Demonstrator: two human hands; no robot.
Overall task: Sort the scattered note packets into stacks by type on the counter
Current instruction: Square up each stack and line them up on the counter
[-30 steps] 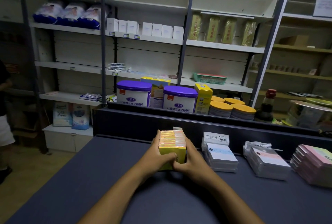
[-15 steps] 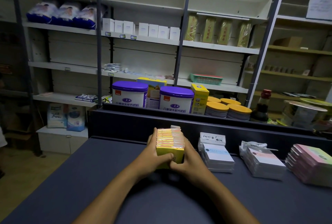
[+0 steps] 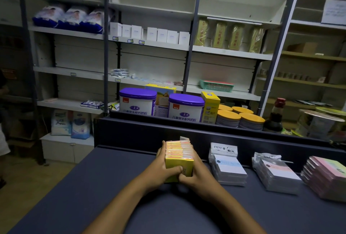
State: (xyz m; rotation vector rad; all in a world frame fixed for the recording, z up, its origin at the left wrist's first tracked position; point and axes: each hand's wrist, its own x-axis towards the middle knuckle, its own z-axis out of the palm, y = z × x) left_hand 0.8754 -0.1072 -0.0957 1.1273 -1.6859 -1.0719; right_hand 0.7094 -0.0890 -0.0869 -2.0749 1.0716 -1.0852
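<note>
The yellow stack of note packets (image 3: 179, 158) sits on the dark counter (image 3: 93, 187) right in front of me, close to the raised back ledge (image 3: 142, 132); my left hand (image 3: 159, 170) cups its left side and my right hand (image 3: 194, 172) its right, both thumbs curled across the near yellow face, so each hand is grasping the stack rather than resting loose; I judge this to be the squaring-up step, since the packets look bunched but their tops stand a little uneven. To do it well I should press evenly from both sides and tap the bottom edges down on the counter, keeping the pressure light so the slippery wrappers do not bow or squirt out at the far end, where one white tab (image 3: 184, 138) stands proud. To my right the blue-and-white stack (image 3: 229, 168) lies just beside my right wrist, then the clear-wrapped stack (image 3: 277, 173), then the pink stack (image 3: 327, 177) near the frame's edge, each apart from the next; so there is little room to slide rightward. Leftward the counter shows bare surface out to its edge, beyond which the floor (image 3: 28, 187) drops away; nearer me there is bare counter too. Behind the ledge stand purple-lidded tins (image 3: 137, 100), well clear of my hands.
</note>
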